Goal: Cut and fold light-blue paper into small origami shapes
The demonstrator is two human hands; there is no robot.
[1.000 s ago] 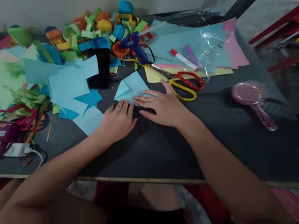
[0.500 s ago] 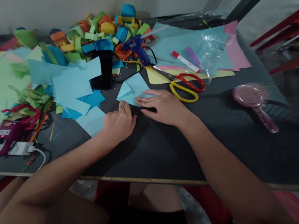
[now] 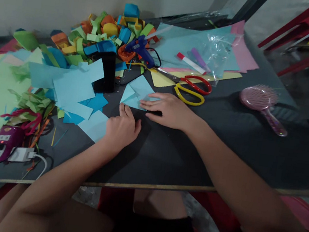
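Observation:
A light blue paper (image 3: 140, 85) lies partly folded on the dark table, with a raised flap at its left. My right hand (image 3: 167, 110) rests on its right part, fingers spread and pressing it flat. At the paper's lower left edge, my left hand (image 3: 123, 127) touches with its extended fingertips, while its other fingers are curled and the thumb stands apart; nothing shows in it. More light blue paper (image 3: 73, 88) lies in a loose pile to the left, and scissors (image 3: 192, 88) with red and yellow handles are just beyond my right hand.
Behind are a heap of coloured paper loops (image 3: 109, 29), a blue glue gun (image 3: 141, 50), a black upright object (image 3: 108, 72), markers (image 3: 191, 63) and large sheets. A pink hairbrush (image 3: 261, 101) lies right. A purple device (image 3: 8, 140) and white charger (image 3: 22, 154) with cables sit lower left.
My left fingertips have slid slightly left along the paper's lower edge. My right hand and the folded paper have hardly moved.

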